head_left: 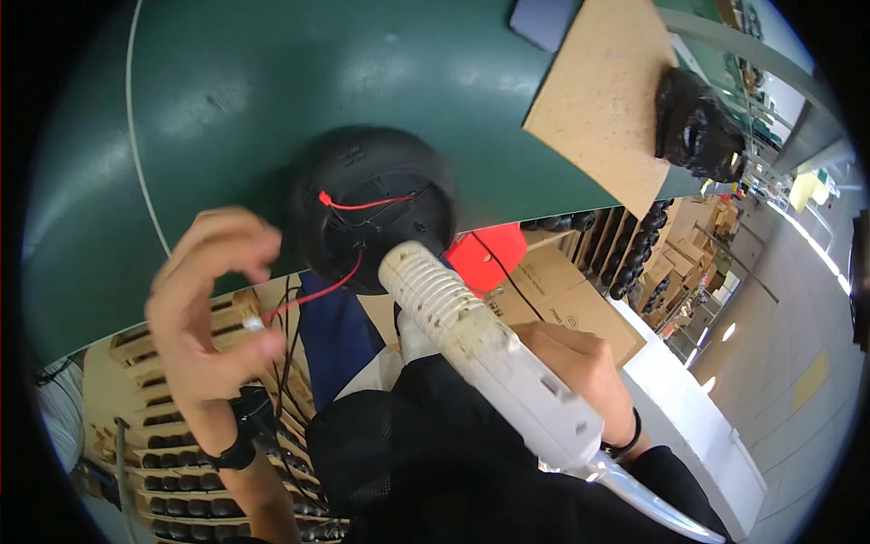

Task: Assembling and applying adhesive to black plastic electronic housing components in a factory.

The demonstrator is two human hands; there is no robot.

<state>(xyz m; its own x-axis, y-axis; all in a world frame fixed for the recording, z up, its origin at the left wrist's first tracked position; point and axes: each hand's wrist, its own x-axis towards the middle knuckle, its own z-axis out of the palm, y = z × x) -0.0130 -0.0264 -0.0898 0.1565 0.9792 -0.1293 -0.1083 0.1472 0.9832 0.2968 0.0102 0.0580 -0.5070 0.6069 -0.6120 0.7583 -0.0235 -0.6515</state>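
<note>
A round black housing [313,218], hollow with a thick rim, rests at the near edge of the green table [227,82]. One red wire [376,205] lies across its inside, ending in a small red plug. Another red wire [317,294] runs from it toward my left hand, with a white connector [254,323] at its end. My left hand [204,299] is curved beside the housing, thumb and fingers apart around that connector. In my right hand [580,367] is a white glue gun [507,372], its ribbed front over the housing's near rim. A clear glue stick [648,499] sticks out behind; the nozzle tip is hidden.
A tan board [603,100] and a black plastic bag [693,127] lie at the right of the table. Below the edge are a red piece [489,258], cardboard boxes [553,286] and wooden racks of black parts [195,480]. Black cables [288,381] hang near my left forearm.
</note>
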